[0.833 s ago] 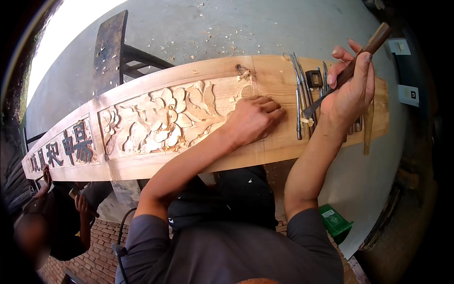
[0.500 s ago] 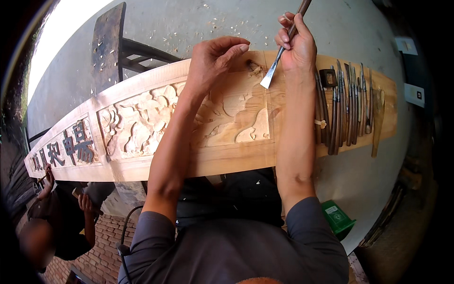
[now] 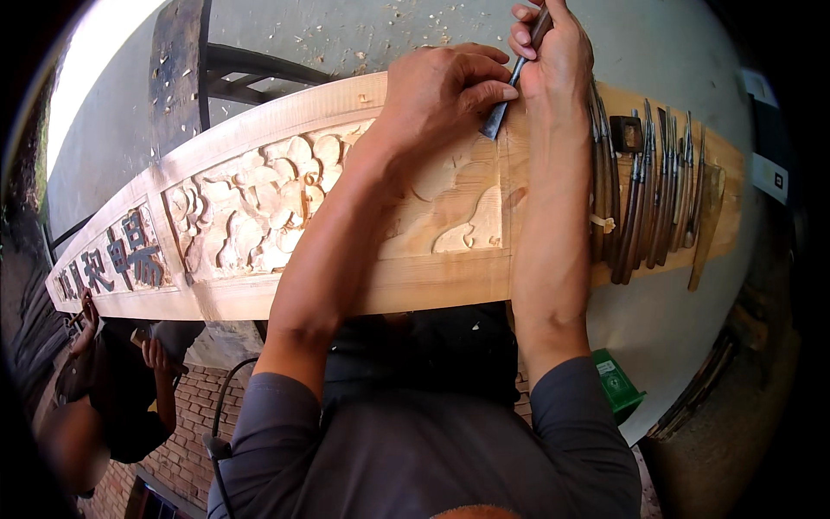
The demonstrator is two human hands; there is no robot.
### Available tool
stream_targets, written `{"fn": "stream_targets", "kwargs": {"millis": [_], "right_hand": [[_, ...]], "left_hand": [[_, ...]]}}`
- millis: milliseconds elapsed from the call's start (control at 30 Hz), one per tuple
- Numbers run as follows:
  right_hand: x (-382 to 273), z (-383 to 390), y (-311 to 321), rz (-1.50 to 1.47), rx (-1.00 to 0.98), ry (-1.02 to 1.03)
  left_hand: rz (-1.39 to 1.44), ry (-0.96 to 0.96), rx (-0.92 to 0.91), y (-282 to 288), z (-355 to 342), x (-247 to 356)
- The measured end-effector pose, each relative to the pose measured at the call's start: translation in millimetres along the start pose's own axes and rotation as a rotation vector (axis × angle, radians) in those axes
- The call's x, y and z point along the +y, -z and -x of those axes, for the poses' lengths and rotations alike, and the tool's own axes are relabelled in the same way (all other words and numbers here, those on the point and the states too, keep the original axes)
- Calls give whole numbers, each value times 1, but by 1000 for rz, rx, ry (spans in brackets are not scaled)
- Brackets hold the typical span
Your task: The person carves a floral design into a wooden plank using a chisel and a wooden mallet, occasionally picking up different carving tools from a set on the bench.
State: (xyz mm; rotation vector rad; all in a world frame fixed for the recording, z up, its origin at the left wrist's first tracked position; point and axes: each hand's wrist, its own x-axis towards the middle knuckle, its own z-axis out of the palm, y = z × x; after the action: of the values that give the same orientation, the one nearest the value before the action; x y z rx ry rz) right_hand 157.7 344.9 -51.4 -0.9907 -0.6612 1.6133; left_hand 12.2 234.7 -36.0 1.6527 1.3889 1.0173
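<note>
Chisel (image 3: 497, 116) gripped in right hand (image 3: 556, 59), handle (image 3: 542, 28) end unseen, left hand (image 3: 439, 85) beside blade (image 3: 493, 126), its grip unclear

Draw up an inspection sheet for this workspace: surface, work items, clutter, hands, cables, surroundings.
Surface: long wooden board, with floral relief and dark characters towards its left end.
Work items: flat chisel, blade over the board; carving tools laid side by side near the right end.
Clutter: pale shaving among the tools; small chips on the floor beyond.
Hands: right hand grips the chisel; left hand has its fingertips by the blade, contact unclear.
Cables: black cord beside the left sleeve.
Surroundings: co-worker lower left; green bin lower right; dark bench beyond the board.
</note>
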Motion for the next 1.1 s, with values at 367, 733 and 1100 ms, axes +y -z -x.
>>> {"fn": "stream_targets", "kwargs": {"millis": [367, 733, 1100], "right_hand": [[12, 6, -12, 66, 41, 114], [12, 15, -26, 93, -82, 79], [7, 27, -28, 89, -172, 3]], "left_hand": [[-188, -88, 107, -6, -2, -10], [-64, 140, -154, 19, -8, 3], [-161, 25, -116, 15, -5, -19]]}}
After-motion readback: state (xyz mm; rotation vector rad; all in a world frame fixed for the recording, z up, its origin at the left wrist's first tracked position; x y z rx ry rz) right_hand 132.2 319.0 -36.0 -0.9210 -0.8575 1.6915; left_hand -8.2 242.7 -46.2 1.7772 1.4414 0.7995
